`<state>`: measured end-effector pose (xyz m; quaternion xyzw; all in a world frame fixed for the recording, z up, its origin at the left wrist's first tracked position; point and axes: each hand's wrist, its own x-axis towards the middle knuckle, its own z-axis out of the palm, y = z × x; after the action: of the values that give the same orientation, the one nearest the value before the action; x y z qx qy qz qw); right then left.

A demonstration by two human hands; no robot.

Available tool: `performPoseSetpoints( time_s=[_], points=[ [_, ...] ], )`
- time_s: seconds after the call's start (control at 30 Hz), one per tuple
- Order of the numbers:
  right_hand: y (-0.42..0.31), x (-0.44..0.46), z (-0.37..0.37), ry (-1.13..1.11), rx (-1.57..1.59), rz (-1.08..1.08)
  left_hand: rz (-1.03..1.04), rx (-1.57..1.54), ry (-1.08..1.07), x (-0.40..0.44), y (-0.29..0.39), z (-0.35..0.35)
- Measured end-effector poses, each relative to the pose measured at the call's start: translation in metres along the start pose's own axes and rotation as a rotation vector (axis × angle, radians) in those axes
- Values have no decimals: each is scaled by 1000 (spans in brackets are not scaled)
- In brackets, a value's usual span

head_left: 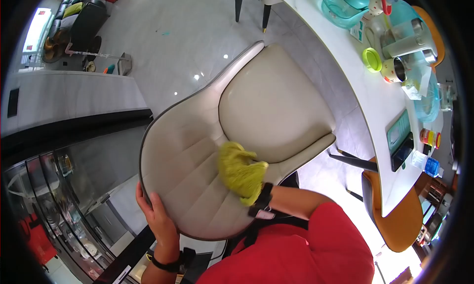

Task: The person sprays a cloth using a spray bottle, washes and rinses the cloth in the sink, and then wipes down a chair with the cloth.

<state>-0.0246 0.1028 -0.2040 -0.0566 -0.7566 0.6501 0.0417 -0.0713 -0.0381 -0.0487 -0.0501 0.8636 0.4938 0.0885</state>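
A beige upholstered chair (276,99) with a dark-edged, stitched backrest (182,170) fills the middle of the head view. My left hand (160,220) grips the rim of the backrest, thumb on the inner face and fingers round the outer edge. Against the lower inner backrest, near the seat, is a yellow-green cloth (241,173), slightly blurred. It covers my right hand, whose fingers are hidden beneath it; only the wrist with a black strap shows.
At the right, a white table (340,47) carries teal bowls (345,7), a mug (393,70), a green lid (372,60) and a phone (402,151). An orange chair (400,220) stands below it. On the left is a glass-fronted cabinet (59,205).
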Motion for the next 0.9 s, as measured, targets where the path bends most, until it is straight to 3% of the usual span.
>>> performPoseSetpoints(
  time_s=[0.1,0.2,0.23,0.27,0.33,0.37,0.43,0.47,0.57,0.7,0.83,0.9],
  points=[
    [-43,23,33,66,202,-175,-51,71,26,-2,7,3],
    [-34,70,80,153,429,-263,4,235,62,-6,-11,-11],
    [-18,86,97,147,355,-300,-2,259,82,-5,-14,-13],
    [2,97,112,124,-148,-424,-6,271,87,-6,-12,-10],
    [17,126,33,-29,-212,-240,-77,226,152,-10,-1,-2],
    [36,135,27,-27,-200,-232,-81,239,149,-10,1,-3],
    [68,147,23,230,-125,-294,-125,228,123,-4,14,2],
    [70,147,27,198,-101,-283,-25,409,107,-3,26,12],
    [43,125,24,317,-104,-231,-38,484,107,-6,23,5],
    [-17,55,1,-168,401,-488,62,349,103,-5,7,-3],
    [3,36,25,-254,379,-708,27,223,107,-8,12,6],
    [31,60,40,15,96,-892,-34,418,145,-3,25,15]
  ],
)
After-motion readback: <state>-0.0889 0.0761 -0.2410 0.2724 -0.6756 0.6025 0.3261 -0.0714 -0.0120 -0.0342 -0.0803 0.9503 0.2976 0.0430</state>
